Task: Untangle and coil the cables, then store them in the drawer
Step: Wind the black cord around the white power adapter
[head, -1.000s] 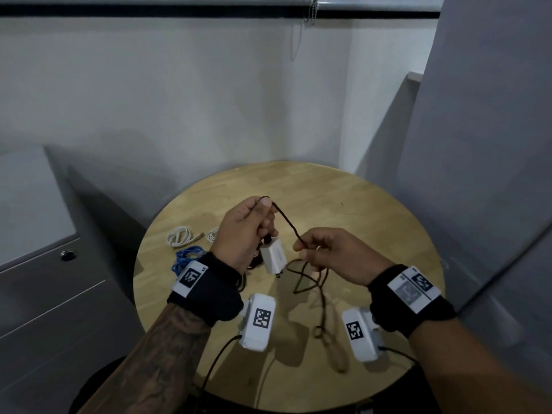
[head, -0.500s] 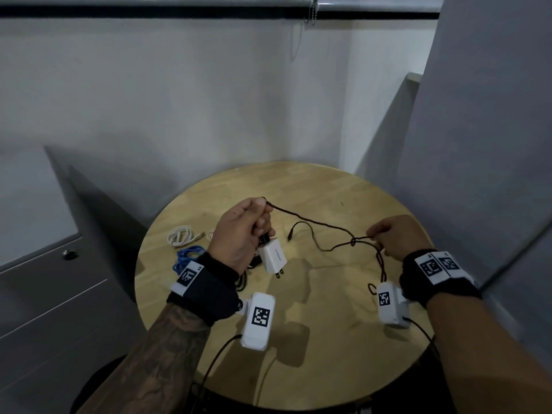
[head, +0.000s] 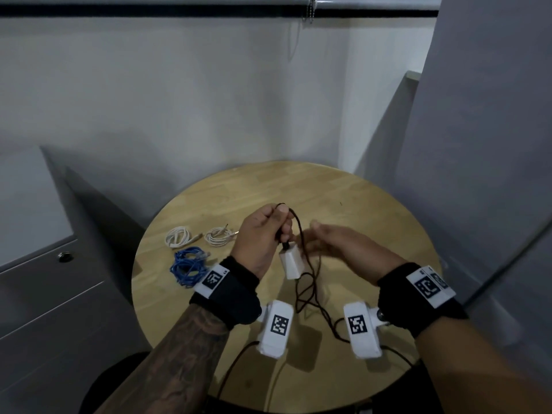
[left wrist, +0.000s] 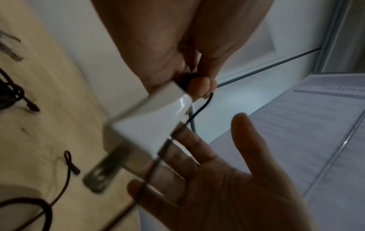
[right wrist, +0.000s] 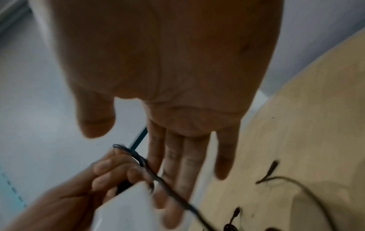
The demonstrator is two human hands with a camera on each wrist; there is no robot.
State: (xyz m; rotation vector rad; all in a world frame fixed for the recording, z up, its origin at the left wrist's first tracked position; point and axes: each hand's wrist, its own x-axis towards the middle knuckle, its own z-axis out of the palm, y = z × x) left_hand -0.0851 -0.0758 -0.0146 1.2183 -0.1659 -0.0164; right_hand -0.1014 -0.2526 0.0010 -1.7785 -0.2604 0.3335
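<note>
My left hand [head: 265, 234] is held above the round table and grips the black cable [head: 298, 231] just above its white charger [head: 291, 262], which dangles below the fist. The left wrist view shows the charger [left wrist: 150, 125] with its metal prongs pointing down. From a loop over my fingers the cable drops in slack tangles [head: 309, 297] onto the table. My right hand [head: 325, 242] is close beside the cable, blurred, with fingers straight and nothing held. Its flat palm [right wrist: 177, 78] fills the right wrist view, and the cable [right wrist: 158, 176] runs across its fingers.
Two coiled white cables [head: 177, 236] [head: 218, 236] and a coiled blue cable [head: 188, 265] lie on the left of the wooden table [head: 373, 210]. A grey drawer cabinet [head: 44, 309] with a lock [head: 65, 257] stands to the left. Walls and a grey panel close in behind and to the right.
My right hand had drawn the black cable out to the right; it has let go and come back beside my left hand, open. The cable now hangs slack.
</note>
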